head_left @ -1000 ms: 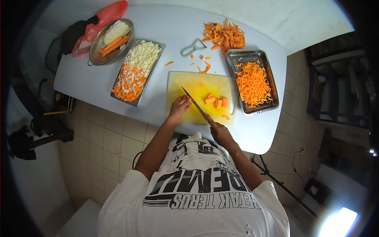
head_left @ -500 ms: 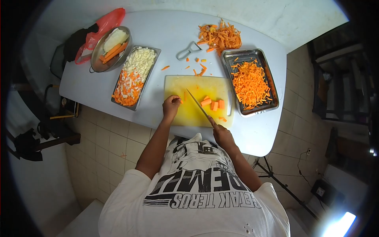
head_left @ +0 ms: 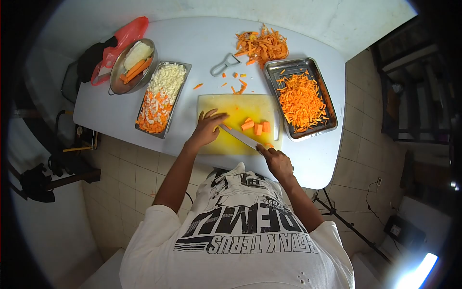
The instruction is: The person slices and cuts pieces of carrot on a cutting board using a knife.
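My right hand (head_left: 279, 163) grips a knife (head_left: 243, 138) by its handle, its blade turned flatter and slanting across the yellow-stained cutting board (head_left: 216, 146). Close to the knife tip, my left hand (head_left: 208, 130) hovers over or rests on the board's left side with fingers spread. A small carrot strip (head_left: 227, 126) shows beside those fingers; whether they touch it or the blade I cannot tell. Several thick carrot chunks (head_left: 258, 128) lie on the board, right of the blade.
Right of the board, a metal tray (head_left: 332, 126) holds carrot sticks. Left, a narrow tray (head_left: 182, 91) holds chopped white and orange vegetables, near a metal bowl (head_left: 115, 72) with whole carrots. A peeler (head_left: 222, 66) and carrot peelings (head_left: 264, 45) lie at the back.
My left hand has gone from a pinch holding a carrot bit to spread fingers by the knife tip. The blade has swung lower and left, its flat side now showing.
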### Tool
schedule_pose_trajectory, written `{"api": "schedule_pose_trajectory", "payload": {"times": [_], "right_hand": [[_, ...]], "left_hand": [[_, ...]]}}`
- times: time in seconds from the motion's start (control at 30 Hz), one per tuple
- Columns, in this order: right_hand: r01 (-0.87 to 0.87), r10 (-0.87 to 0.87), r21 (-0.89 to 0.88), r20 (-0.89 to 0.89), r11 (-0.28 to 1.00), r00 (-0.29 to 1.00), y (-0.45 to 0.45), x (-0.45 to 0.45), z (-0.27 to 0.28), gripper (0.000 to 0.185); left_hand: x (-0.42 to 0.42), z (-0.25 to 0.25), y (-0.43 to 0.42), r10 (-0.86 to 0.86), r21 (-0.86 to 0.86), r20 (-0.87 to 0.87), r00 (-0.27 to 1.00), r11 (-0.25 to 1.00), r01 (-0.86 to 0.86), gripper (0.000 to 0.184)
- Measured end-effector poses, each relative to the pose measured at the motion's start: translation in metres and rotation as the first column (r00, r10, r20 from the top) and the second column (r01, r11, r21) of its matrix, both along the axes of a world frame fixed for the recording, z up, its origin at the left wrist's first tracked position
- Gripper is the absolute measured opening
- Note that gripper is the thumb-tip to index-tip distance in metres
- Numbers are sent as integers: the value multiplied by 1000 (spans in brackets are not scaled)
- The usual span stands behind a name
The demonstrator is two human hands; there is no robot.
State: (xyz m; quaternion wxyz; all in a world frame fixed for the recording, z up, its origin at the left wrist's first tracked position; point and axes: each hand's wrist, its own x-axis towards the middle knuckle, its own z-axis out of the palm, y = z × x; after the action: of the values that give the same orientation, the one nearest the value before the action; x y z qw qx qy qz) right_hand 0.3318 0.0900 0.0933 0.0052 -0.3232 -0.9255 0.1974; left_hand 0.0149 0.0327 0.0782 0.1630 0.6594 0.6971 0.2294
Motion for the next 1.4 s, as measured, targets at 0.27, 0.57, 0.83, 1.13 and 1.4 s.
{"api": "schedule_pose_trajectory", "payload": {"times": [0.27, 0.57, 0.83, 1.13, 1.4], "right_hand": [[-69, 69, -24, 22, 997, 997, 4, 9, 11, 53], [194, -193, -61, 22, 979, 981, 34, 47, 20, 46], [156, -160, -70, -55, 985, 986, 50, 28, 27, 43], [-342, 341, 4, 48, 940, 939, 127, -61, 3, 38], [-229, 223, -29, -147, 973, 964, 158, -64, 19, 34]], "left_hand": [[-33, -12, -11, -218, -233, 124, 968, 942, 242, 11], [-42, -35, 16, -149, -20, -123, 981, 989, 148, 13], [-30, -31, 14, 138, 19, -112, 984, 990, -136, 38], [-13, -12, -23, 238, 167, -93, 967, 961, -221, 32], [-1, -42, -7, 768, -34, 215, 603, 623, -782, 32]]}}
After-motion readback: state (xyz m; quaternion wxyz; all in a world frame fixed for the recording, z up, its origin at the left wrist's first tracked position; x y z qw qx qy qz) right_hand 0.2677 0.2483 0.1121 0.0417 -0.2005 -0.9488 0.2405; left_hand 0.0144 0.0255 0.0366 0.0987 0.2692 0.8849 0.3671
